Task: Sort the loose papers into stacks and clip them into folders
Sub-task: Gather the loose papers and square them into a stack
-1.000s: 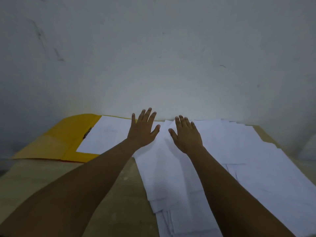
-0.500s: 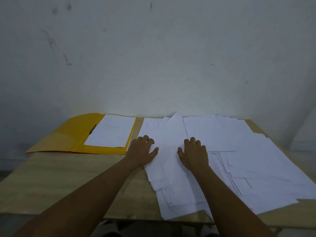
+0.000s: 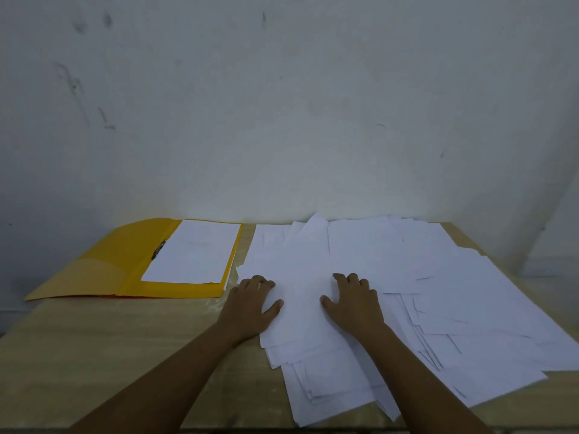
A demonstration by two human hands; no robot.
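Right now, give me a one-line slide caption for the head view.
Both hands, left and right, rest on loose papers beside an open yellow folder.

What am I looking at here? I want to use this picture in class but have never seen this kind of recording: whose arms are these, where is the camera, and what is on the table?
There is no machine here. A person wears a wide-angle camera on the head, so you look forward and down along their own two bare arms.

The left hand and the right hand both rest on a wide, untidy spread of loose white papers, which covers the right part of the wooden table. Their fingers look bent against the sheets; neither hand has lifted anything.

To the left lies an open yellow folder. A white sheet lies inside it, with a dark metal clip at its left edge. A pale wall stands behind the table.
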